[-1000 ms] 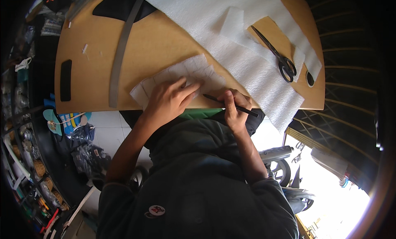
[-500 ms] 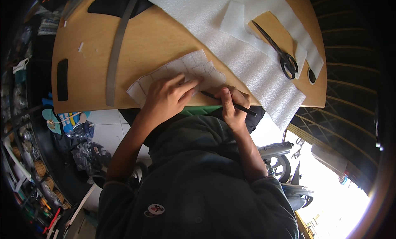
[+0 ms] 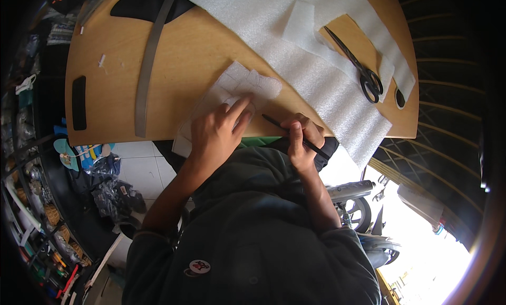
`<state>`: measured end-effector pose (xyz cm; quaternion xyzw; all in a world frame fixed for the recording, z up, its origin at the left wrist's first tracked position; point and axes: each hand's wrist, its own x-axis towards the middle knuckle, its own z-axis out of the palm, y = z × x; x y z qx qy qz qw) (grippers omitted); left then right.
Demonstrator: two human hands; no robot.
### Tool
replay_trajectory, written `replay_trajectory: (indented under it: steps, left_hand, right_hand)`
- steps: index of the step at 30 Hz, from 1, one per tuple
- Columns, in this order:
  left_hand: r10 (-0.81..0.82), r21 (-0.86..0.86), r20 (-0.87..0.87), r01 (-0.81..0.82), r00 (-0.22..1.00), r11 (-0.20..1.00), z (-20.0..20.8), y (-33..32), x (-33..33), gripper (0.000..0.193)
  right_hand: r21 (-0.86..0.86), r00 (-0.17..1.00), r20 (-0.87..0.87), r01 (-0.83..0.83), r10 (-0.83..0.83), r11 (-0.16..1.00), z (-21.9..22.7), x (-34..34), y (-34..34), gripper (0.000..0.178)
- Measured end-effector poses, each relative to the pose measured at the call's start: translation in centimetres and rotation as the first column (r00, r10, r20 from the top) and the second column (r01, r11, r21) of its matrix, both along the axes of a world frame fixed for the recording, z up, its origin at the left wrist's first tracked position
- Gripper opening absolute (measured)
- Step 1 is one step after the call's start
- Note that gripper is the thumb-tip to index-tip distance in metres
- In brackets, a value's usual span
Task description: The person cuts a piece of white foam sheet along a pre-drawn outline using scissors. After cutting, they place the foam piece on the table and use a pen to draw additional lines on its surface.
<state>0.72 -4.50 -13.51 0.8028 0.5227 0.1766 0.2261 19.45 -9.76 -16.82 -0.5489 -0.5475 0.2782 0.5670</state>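
Two hands: left hand (image 3: 219,130) rests, fingers apart, atop the line-marked white sheet (image 3: 230,81); right hand (image 3: 304,143) is clamped around a black pen (image 3: 275,122).
Sheet: on the wooden tabletop (image 3: 184,52), beneath the left fingers, just left of the pen's tip.

A white foam sheet (image 3: 305,68) sprawls across the wooden tabletop (image 3: 113,94), black scissors (image 3: 363,71) lying at its cut-out gap! Over left, a long grey strip (image 3: 149,68) crosses a black piece (image 3: 134,6); below right, a silver exhaust (image 3: 350,192) gleams.
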Motion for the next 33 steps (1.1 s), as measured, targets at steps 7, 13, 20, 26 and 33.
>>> replay_trajectory:
  steps: [7,13,20,26,33]
  left_hand:
    - [0.019,0.164,0.041,-0.026,0.999,0.986,-1.8,-0.4,0.0,0.032]
    - [0.033,0.053,0.026,-0.034,0.999,0.998,-0.9,-0.4,0.1,0.032]
    - [0.005,0.132,0.058,-0.013,0.998,0.991,-1.6,-0.2,0.0,0.032]
    - [0.008,0.128,0.062,-0.016,0.998,0.992,-1.5,-0.2,0.0,0.032]
    - [-0.009,0.105,0.01,0.008,1.0,0.994,-0.7,-0.1,-0.1,0.033]
  right_hand:
    - [-0.017,0.997,0.076,-0.013,0.014,1.0,0.5,-0.4,0.4,0.023]
    - [-0.065,0.994,0.114,0.006,0.001,0.998,0.7,-0.6,0.5,0.023]
    - [-0.094,0.997,0.076,0.003,0.004,0.996,0.8,-0.7,0.4,0.024]
    - [-0.097,0.998,0.068,0.018,-0.011,0.995,0.6,-0.7,0.5,0.025]
    - [-0.071,0.993,0.078,0.098,-0.092,0.993,0.2,-0.5,0.2,0.024]
